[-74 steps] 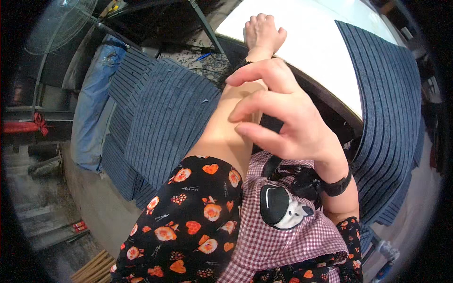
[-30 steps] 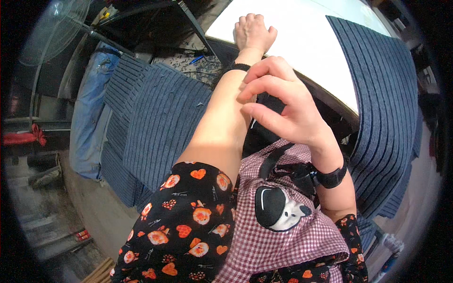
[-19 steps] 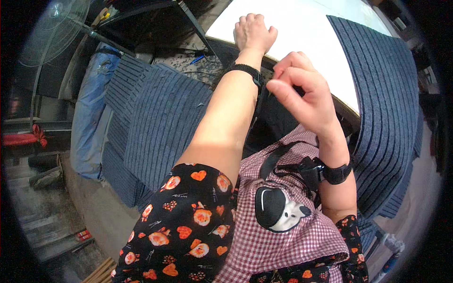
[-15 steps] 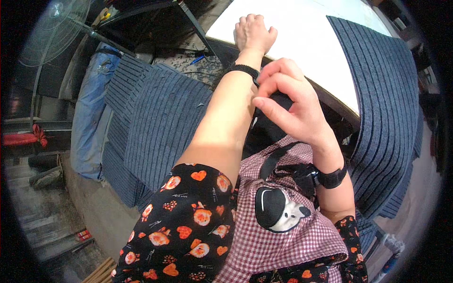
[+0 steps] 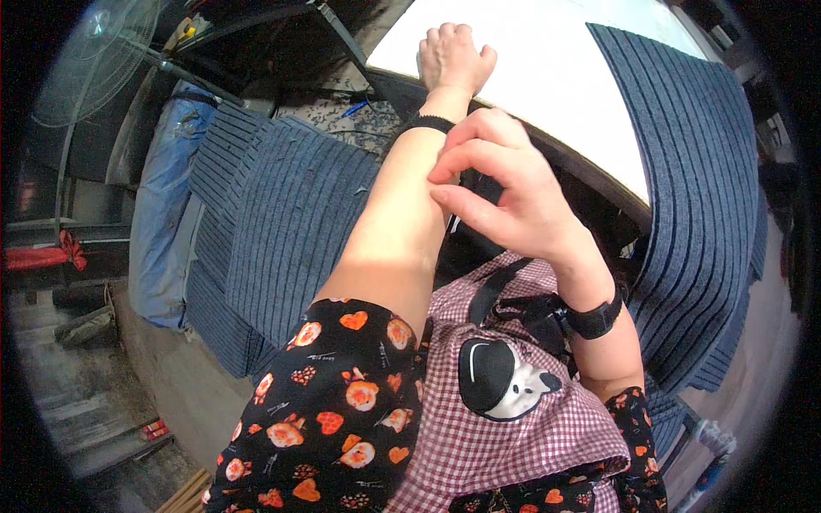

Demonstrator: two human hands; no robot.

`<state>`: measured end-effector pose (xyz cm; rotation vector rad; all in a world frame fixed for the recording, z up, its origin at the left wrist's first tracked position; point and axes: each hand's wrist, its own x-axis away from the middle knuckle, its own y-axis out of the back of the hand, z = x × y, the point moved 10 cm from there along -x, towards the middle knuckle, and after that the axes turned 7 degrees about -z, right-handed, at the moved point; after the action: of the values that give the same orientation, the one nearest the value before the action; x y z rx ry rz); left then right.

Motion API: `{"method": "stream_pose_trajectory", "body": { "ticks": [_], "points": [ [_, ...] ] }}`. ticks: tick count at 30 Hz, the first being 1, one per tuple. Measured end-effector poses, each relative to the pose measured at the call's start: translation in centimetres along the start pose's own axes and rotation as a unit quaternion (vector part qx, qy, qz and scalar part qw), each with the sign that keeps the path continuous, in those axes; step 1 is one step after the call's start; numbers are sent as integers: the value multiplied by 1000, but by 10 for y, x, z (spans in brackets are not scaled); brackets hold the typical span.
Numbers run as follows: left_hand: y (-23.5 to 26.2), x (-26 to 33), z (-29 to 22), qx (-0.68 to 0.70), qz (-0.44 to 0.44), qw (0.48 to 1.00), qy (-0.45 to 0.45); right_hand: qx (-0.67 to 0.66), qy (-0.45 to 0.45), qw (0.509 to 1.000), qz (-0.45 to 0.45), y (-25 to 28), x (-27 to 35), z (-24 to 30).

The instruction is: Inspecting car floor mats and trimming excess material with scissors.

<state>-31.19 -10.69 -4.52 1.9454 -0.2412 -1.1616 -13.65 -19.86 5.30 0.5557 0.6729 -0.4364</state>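
My left arm reaches forward, and my left hand (image 5: 451, 58) rests back side up on the near edge of the white tabletop (image 5: 530, 77). Its fingers are curled under into a loose fist with the thumb sticking out to the right; nothing shows in it. My right hand (image 5: 505, 184) is bent across to my left forearm (image 5: 398, 201). The thumb and index finger are curved with a small gap between their tips, which touch or nearly touch the forearm's inner side. I see nothing held between them. Both wrists wear black bands.
A dark grey ribbed mat (image 5: 693, 197) drapes over the table's right edge. More ribbed mats (image 5: 295, 214) lie stacked at left, beside a blue-wrapped roll (image 5: 171, 205). A fan (image 5: 98, 51) stands far left. A blue pen-like object (image 5: 354, 109) lies among scraps.
My right hand has moved left and slightly down, bringing its fingertips against or very near the left forearm; thumb and index tips look a little apart. The left hand has barely shifted.
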Motion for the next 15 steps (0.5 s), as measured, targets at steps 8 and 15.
{"method": "stream_pose_trajectory", "body": {
  "ticks": [8,15],
  "points": [
    [1,0,1,1,3,1000,9,-55,-136,987,-67,25,14,-42],
    [-2,-1,-1,1,-4,1000,-2,-10,-31,999,-28,6,3,-10]
  ]
}}
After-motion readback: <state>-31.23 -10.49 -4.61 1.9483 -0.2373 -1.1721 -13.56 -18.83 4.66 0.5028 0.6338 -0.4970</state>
